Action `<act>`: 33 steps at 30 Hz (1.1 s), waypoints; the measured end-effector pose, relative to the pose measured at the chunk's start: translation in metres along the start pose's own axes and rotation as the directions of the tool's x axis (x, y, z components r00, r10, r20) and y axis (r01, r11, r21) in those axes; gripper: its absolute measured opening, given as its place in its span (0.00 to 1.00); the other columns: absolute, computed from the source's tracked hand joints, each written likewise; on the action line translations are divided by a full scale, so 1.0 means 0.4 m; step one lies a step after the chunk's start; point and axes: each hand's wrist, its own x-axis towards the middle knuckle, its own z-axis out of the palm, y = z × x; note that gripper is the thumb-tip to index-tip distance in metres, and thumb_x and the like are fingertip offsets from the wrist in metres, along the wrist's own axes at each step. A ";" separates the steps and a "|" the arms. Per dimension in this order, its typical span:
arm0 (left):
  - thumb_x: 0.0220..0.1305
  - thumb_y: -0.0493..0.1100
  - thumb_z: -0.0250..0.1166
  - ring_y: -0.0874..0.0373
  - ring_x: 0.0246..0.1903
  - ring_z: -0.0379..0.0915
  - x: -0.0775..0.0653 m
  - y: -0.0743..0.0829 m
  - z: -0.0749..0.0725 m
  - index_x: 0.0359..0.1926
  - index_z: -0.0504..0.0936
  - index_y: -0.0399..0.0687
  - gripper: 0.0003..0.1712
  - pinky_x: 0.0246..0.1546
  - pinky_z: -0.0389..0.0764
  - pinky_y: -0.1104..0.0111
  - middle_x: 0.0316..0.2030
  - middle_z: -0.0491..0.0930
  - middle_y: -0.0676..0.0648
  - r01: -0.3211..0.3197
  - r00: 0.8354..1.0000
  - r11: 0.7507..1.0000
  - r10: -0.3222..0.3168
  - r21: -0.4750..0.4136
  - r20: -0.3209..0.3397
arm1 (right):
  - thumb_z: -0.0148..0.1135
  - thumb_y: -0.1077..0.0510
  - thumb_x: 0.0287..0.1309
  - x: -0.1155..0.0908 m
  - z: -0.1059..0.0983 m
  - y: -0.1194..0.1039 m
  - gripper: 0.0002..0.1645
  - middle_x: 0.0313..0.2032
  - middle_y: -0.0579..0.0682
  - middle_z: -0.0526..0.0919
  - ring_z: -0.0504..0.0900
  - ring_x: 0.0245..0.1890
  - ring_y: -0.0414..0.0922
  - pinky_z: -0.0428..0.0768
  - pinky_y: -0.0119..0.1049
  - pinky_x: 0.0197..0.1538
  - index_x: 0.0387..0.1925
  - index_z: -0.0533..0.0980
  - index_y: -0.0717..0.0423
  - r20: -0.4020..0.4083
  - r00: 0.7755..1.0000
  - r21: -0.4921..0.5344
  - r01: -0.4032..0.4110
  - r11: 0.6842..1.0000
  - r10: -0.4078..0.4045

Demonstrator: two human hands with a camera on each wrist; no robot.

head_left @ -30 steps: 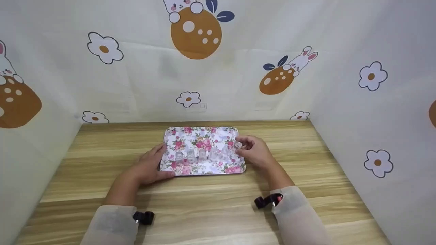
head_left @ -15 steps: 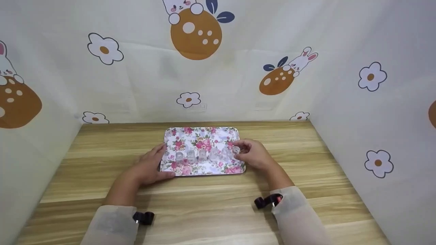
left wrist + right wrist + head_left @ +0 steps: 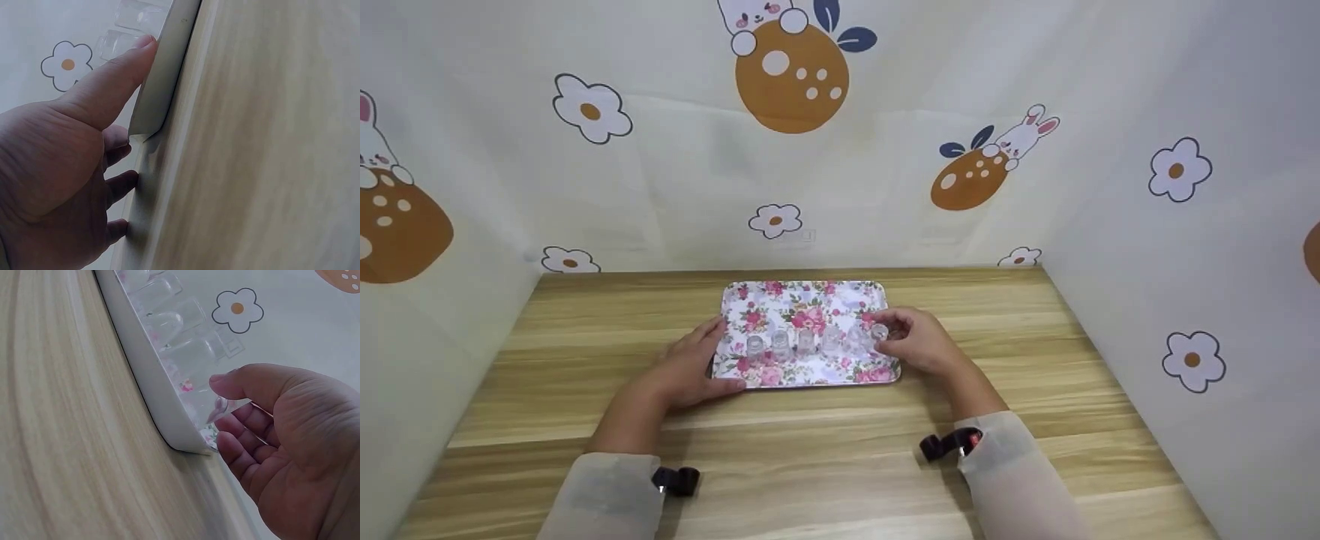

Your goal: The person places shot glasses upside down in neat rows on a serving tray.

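Observation:
A white tray (image 3: 780, 292) with a pink floral print lies on the table. My left hand (image 3: 690, 369) holds its near left corner, thumb along the front rim and fingers along the left side. Across the tray runs a row of several small clear cups (image 3: 780, 343), upright and close together. At the row's right end, my right hand (image 3: 921, 341) pinches another small clear cup (image 3: 880, 331) between thumb and fingers. The right wrist view shows this held cup (image 3: 219, 408) near the tray's right corner, partly hidden by the fingers.
The tray stands on a wood-grain table (image 3: 810, 457). Behind and beside it hang pale curtains (image 3: 675, 172) printed with flowers, rabbits and oranges. A small black camera (image 3: 681, 481) sits on the left sleeve, with another camera (image 3: 934, 447) on the right.
My right hand has moved slightly down and left with its cup, bringing it into line with the row, then stays there. The left hand and tray have not moved.

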 end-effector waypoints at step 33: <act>0.65 0.73 0.69 0.25 0.83 0.41 0.002 0.006 0.002 0.87 0.46 0.45 0.67 0.80 0.44 0.26 0.87 0.43 0.38 0.017 0.999 1.000 -0.017 0.003 -0.030 | 0.75 0.57 0.64 -0.017 -0.082 0.020 0.30 0.57 0.61 0.86 0.85 0.55 0.49 0.83 0.33 0.58 0.66 0.80 0.57 -0.196 0.980 0.066 -0.015 0.998 0.028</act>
